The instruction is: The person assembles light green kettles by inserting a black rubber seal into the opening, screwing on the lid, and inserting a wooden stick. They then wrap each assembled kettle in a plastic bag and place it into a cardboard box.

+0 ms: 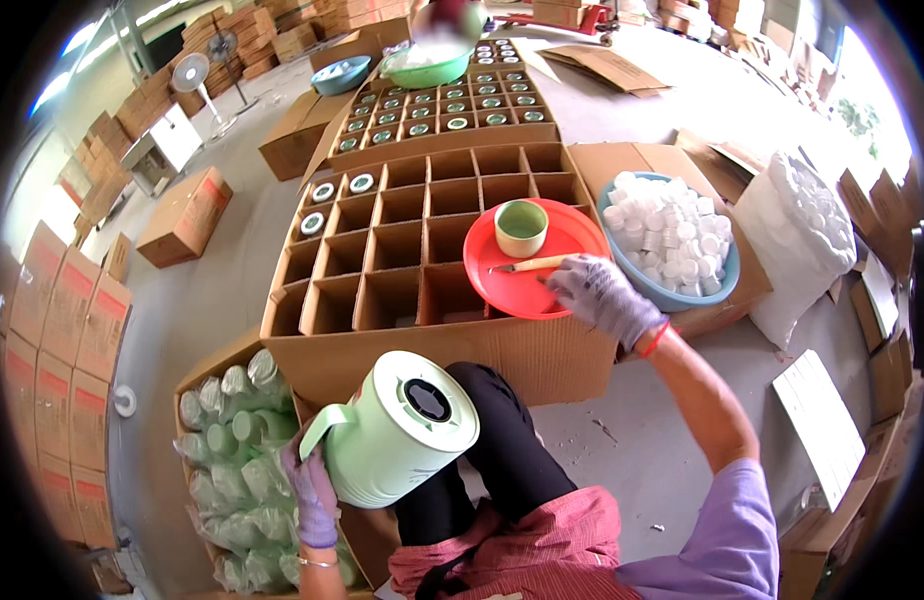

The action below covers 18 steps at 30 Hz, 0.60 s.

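Note:
A pale green vacuum jug (pixel 390 440) with a round lid and black centre tilts over my lap. My gloved left hand (pixel 310 488) grips it at the side below its handle. My gloved right hand (pixel 604 297) is over the right rim of a red plate (pixel 492 290), its fingers closed at the end of a small tool (pixel 538 264) with a pale wooden handle and thin dark tip. The fingertips are partly hidden. On the plate, beyond the tool, stands a pale green cup (pixel 522 226), its inside greenish.
Under the plate is a divided carton (pixel 442 350) with a few jars in its far-left cells. A blue basin (pixel 682 300) of white caps stands at right, beside a white sack (pixel 797 240). Bagged green jugs (pixel 237 480) fill a box at left. A green basin (pixel 427 72) sits farther back.

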Tool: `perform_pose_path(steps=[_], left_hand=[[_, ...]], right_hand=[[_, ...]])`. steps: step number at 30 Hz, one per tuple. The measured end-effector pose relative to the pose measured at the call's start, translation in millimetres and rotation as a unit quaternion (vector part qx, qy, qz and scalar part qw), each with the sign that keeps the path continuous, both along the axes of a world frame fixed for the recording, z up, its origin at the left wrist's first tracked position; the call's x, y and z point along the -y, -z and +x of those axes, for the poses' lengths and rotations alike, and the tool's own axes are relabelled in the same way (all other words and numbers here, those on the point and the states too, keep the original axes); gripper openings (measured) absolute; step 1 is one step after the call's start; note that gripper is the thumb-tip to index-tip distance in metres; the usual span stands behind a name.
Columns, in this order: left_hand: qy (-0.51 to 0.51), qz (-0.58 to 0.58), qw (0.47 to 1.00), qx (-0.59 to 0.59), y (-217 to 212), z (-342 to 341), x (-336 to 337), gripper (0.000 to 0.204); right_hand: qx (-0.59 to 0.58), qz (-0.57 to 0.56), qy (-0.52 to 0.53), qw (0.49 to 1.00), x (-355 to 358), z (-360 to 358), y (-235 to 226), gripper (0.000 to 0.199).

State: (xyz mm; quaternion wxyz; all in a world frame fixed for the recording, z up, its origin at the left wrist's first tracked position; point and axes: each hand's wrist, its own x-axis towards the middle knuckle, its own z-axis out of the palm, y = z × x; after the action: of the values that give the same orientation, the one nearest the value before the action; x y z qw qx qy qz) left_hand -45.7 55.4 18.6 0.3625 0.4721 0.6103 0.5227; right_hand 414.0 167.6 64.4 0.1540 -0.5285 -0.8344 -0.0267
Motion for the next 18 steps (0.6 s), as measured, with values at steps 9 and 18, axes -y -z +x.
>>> perform_pose_path(steps=[9,18], left_hand=[[0.026,0.006,0.997,-0.073,-2,-9,-18,0.028],[0.091,0.065,0.989,-0.101,-14,6,-19,0.027]], right_hand=[[-0.122,-0.211,0.017,0.970,-40,15,4,0.021],[-0.179,-0.057,-0.326,0.927,51,-103,-45,0.018]])
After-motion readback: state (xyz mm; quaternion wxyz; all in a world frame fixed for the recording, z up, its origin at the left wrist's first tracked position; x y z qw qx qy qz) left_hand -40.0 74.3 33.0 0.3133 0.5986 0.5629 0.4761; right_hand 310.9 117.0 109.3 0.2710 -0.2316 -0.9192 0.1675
